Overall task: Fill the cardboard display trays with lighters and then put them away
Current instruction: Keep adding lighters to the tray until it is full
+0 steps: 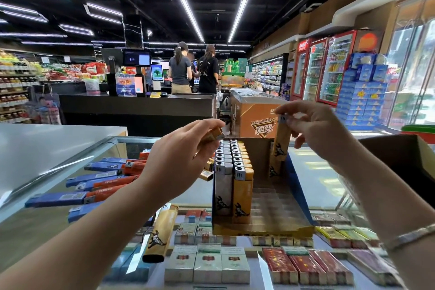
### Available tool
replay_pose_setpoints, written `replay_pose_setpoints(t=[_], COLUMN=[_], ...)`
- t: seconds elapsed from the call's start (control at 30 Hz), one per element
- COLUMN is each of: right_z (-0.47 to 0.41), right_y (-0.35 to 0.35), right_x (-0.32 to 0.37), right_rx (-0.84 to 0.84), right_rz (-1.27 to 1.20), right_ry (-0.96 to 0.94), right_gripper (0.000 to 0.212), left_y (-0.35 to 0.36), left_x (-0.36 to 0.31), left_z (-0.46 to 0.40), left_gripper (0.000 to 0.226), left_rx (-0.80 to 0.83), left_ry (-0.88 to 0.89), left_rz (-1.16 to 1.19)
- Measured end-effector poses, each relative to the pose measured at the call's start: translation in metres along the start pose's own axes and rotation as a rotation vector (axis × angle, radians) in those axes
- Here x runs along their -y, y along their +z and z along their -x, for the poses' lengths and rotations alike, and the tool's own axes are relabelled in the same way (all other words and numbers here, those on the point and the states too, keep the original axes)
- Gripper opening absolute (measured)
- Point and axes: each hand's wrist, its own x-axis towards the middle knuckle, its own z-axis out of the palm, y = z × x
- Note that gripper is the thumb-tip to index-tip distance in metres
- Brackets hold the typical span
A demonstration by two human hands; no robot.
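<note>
Cardboard tray (294, 198) approx half-filled w/ upright lighters (233, 172).

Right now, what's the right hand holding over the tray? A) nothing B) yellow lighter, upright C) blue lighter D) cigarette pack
B: the right hand pinches a yellow lighter by its metal top, hanging upright above the empty right side of the cardboard tray, whose left rows are already filled.

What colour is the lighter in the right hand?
Yellow-gold with a black animal print and silver top: the lighter in the right hand, head view.
</note>
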Motion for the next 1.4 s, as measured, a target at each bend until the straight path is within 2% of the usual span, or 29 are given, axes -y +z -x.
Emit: replay_pose_setpoints(t=[0.13, 0.27, 0.7, 0.87, 1.0, 1.07, 1.13, 1.2, 1.3, 1.4], right_z=[0.002, 0.005, 0.005, 0.005, 0.006, 0.007, 0.007, 0.007, 0.010, 0.016], right_y=[0.008, 0.010, 0.011, 0.013, 0.017, 0.019, 0.022, 0.025, 0.034, 0.042], right_x=[-0.010, -0.014, -0.013, -0.015, -0.017, -0.018, -0.013, -0.003, 0.015, 0.028], right_rx=[0.154, 0.188, 0.168, 0.147, 0.125, 0.073, -0.012, -0.062, 0.034, 0.189], right_rz=[0.300, 0.462, 0.628, 0.639, 0.689, 0.731, 0.675, 0.472, 0.105, -0.086], right_ry=[-0.043, -0.059, -0.047, -0.064, -0.055, -0.083, -0.137, -0.142, -0.099, -0.081], right_gripper=[0.031, 0.026, 0.022, 0.021, 0.023, 0.021, 0.017, 0.012, 0.012, 0.022], left_y=[0.002, 0.002, 0.003, 0.005, 0.005, 0.003, 0.003, 0.003, 0.003, 0.002], left_x=[0.001, 0.001, 0.002, 0.002, 0.001, 0.000, -0.001, -0.002, -0.006, -0.007], left_z=[0.001, 0.000, 0.000, 0.001, 0.000, -0.001, -0.002, -0.002, -0.002, -0.001], left_gripper=[0.035, 0.034, 0.036, 0.042, 0.031, 0.036, 0.043, 0.054, 0.061, 0.058], left_rx=[-0.009, -0.006, -0.011, -0.031, -0.037, -0.059, -0.075, -0.044, 0.013, 0.024], left_ry=[0.015, 0.020, 0.058, -0.019, -0.055, -0.057, -0.042, -0.029, 0.010, 0.096], left_rz=[-0.024, -0.023, 0.058, 0.060, 0.070, 0.106, 0.127, 0.143, 0.080, -0.042])
